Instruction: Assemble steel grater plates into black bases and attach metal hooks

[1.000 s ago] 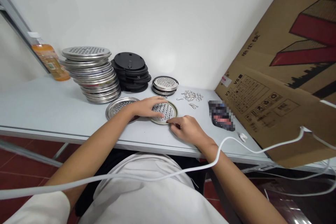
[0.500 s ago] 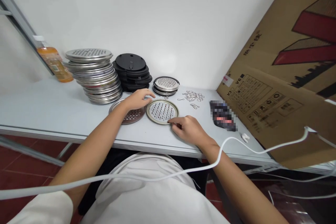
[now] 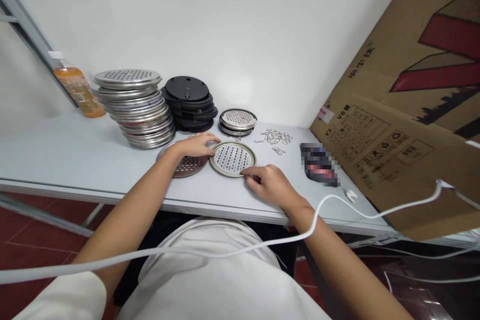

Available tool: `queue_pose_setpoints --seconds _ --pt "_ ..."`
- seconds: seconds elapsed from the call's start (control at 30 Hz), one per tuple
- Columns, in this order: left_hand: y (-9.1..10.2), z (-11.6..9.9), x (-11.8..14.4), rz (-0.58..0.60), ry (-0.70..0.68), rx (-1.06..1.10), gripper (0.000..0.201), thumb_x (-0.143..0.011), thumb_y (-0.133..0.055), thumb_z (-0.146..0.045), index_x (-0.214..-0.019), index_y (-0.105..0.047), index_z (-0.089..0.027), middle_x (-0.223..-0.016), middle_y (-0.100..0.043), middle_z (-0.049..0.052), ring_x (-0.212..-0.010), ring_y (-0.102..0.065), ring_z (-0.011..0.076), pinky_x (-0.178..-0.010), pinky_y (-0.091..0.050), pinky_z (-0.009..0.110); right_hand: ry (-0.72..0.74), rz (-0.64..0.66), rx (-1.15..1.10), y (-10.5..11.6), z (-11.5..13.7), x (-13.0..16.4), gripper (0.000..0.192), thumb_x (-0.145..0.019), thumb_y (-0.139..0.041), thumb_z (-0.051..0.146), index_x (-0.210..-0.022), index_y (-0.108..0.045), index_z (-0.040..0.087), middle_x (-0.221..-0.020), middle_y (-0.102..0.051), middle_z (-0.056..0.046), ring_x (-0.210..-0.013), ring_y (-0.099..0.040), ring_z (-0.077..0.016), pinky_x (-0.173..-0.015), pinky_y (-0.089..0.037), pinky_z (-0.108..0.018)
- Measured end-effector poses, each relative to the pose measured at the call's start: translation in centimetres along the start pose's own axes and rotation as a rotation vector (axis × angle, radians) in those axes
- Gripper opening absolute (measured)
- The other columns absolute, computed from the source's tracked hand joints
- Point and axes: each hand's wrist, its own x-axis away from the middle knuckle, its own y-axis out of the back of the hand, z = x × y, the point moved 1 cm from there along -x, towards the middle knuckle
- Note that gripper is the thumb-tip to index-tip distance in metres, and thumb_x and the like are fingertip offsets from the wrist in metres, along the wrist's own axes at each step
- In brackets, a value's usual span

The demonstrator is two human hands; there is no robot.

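Note:
A round perforated metal disc [image 3: 233,159], like a grater plate with a raised rim, lies flat on the table in front of me. My right hand [image 3: 270,184] is at its lower right rim, index fingertip on the edge and thumb bent close by. At the upper left rim my left hand [image 3: 197,145] reaches in with thumb and fingers apart; the thumb appears to touch the rim. Beneath that hand and wrist, partly covered, rests a second, darker-looking perforated disc [image 3: 187,166].
A tall stack of metal discs [image 3: 148,115] stands left, beside stacked black round parts [image 3: 187,105]. Behind is a short disc pile [image 3: 237,121]. Small metal clips [image 3: 276,136] lie scattered right. A cardboard box [image 3: 375,145], bottle [image 3: 77,85] and white cable [image 3: 258,246] are around.
My left hand has lowered slightly, and its thumb has come to the disc's left rim. My right hand stays at the lower right rim.

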Motion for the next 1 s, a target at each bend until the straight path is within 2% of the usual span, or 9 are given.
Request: queue_pose_setpoints --seconds 0.2,0.4,0.57,0.7,0.87,1.0 --pt "0.3 -0.6 0.3 0.057 0.032 -0.026 0.068 -0.083 -0.053 -0.053 -0.147 -0.045 -0.031 -0.155 -0.038 0.007 -0.142 -0.034 0.0325 -0.117 -0.025 0.05 0.002 -0.002 -0.013 0.2 0.2 0.0 0.033 -0.086 -0.051 0.02 -0.105 -0.078 0.023 -0.076 -0.077 -0.003 -0.063 -0.066 -0.0152 -0.067 -0.043 -0.025" --pt "0.5 -0.8 0.0 0.094 0.075 -0.028 0.068 -0.08 -0.054 -0.052 -0.145 -0.043 -0.036 -0.154 -0.036 0.006 -0.143 -0.031 0.0347 -0.117 -0.024 0.051 0.013 0.004 -0.04 0.1 0.0 0.0 0.034 -0.086 -0.051 0.02 -0.106 -0.078 0.023 -0.077 -0.077 -0.002 -0.066 -0.066 -0.0149 -0.068 -0.043 -0.024" --pt "0.8 -0.8 -0.7 0.164 0.07 -0.041 0.067 -0.077 -0.055 -0.05 -0.139 -0.044 -0.028 -0.146 -0.04 0.009 -0.14 -0.033 0.0322 -0.116 -0.027 0.044 0.02 0.018 -0.034 0.2 0.0 -0.1 0.033 -0.086 -0.051 0.019 -0.106 -0.078 0.023 -0.076 -0.076 -0.002 -0.066 -0.065 -0.0148 -0.068 -0.041 -0.024" --pt "0.9 -1.1 -1.1 0.203 0.091 -0.06 0.058 -0.077 -0.054 -0.048 -0.127 -0.046 -0.02 -0.136 -0.045 0.011 -0.131 -0.042 0.0275 -0.112 -0.033 0.037 0.017 0.034 -0.026 0.3 0.2 -0.2 0.031 -0.086 -0.052 0.019 -0.103 -0.078 0.023 -0.073 -0.074 -0.001 -0.064 -0.062 -0.014 -0.065 -0.039 -0.023" --pt "1.1 -1.5 -1.3 0.241 0.123 -0.098 0.046 -0.077 -0.054 -0.049 -0.113 -0.05 -0.02 -0.128 -0.048 0.009 -0.121 -0.049 0.0264 -0.108 -0.038 0.038 0.019 0.035 -0.043 0.5 0.2 -0.2 0.031 -0.085 -0.052 0.019 -0.101 -0.078 0.024 -0.072 -0.073 -0.001 -0.063 -0.061 -0.0138 -0.065 -0.039 -0.024" --pt "1.3 -1.9 -1.5 0.257 0.119 -0.112 0.044 -0.077 -0.053 -0.052 -0.109 -0.052 -0.021 -0.128 -0.047 0.009 -0.119 -0.05 0.0268 -0.108 -0.038 0.04 0.0 0.038 -0.055 0.4 0.2 -0.3 0.031 -0.084 -0.053 0.02 -0.101 -0.078 0.023 -0.073 -0.073 -0.001 -0.063 -0.06 -0.0141 -0.065 -0.039 -0.024"
